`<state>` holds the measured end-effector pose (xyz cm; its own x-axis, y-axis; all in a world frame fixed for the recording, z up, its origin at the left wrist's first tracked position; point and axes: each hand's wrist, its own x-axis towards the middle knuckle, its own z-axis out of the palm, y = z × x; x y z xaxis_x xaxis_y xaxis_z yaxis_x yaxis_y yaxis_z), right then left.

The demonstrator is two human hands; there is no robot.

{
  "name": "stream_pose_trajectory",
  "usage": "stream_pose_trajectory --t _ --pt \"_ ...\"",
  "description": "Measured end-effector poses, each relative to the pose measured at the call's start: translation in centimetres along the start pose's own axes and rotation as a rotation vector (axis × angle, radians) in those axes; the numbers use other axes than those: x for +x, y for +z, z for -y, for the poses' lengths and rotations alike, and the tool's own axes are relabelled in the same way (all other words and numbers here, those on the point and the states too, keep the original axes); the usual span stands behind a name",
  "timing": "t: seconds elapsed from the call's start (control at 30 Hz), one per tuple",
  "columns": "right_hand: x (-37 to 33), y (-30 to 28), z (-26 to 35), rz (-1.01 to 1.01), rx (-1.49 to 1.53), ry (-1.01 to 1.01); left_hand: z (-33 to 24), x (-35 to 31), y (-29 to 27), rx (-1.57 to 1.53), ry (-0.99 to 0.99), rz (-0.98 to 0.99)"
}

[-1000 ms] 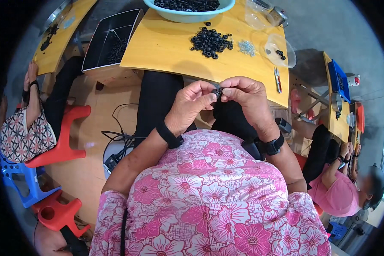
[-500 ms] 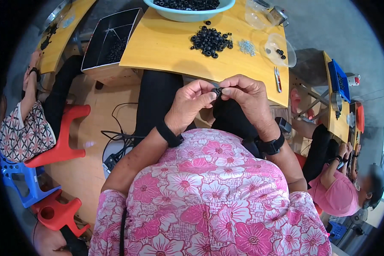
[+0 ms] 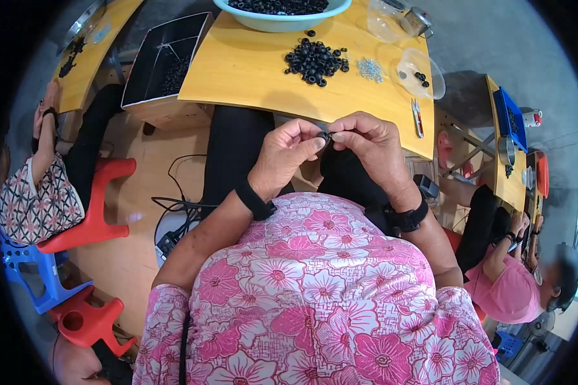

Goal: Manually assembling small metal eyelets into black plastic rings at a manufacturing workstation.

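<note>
Just off the table's near edge, my left hand [image 3: 285,155] and my right hand [image 3: 374,149] meet in front of my body. Thumb and fingers of each pinch a small black ring-like part [image 3: 327,136] between them, mostly covered by the fingertips. On the yellow table [image 3: 237,70] beyond lies a heap of similar black ring-shaped parts [image 3: 315,62]. To its right is a little pile of tiny clear or silvery pieces [image 3: 370,70]. A pair of thread snips [image 3: 417,119] rests near the right edge.
A pale blue basin [image 3: 282,23] full of black parts stands at the far side. A clear plastic bowl [image 3: 433,76] with a few parts and a metal cup [image 3: 419,22] sit at right. An open box [image 3: 167,102] stands left. Other people sit at tables on both sides.
Both hands stay in nearly the same place, and the black part between the fingertips shows a little less than before.
</note>
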<state>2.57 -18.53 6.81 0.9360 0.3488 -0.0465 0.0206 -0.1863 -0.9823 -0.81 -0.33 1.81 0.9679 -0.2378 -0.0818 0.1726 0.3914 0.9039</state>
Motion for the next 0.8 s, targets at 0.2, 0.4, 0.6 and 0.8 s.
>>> stream_pose_trajectory --t 0.2,0.4,0.6,0.8 --pt "0.0 0.0 -0.1 -0.004 -0.012 -0.01 0.1 0.1 0.0 0.017 -0.005 -0.006" --pt "0.1 0.4 -0.6 -0.014 -0.035 -0.06 0.4 0.1 0.0 0.063 -0.001 -0.015" --pt "0.0 0.6 -1.0 -0.051 -0.184 -0.165 0.7 0.2 -0.2 0.081 0.008 -0.029" --pt "0.2 0.2 -1.6 0.028 0.103 0.06 0.8 0.3 -0.4 0.093 0.001 -0.021"
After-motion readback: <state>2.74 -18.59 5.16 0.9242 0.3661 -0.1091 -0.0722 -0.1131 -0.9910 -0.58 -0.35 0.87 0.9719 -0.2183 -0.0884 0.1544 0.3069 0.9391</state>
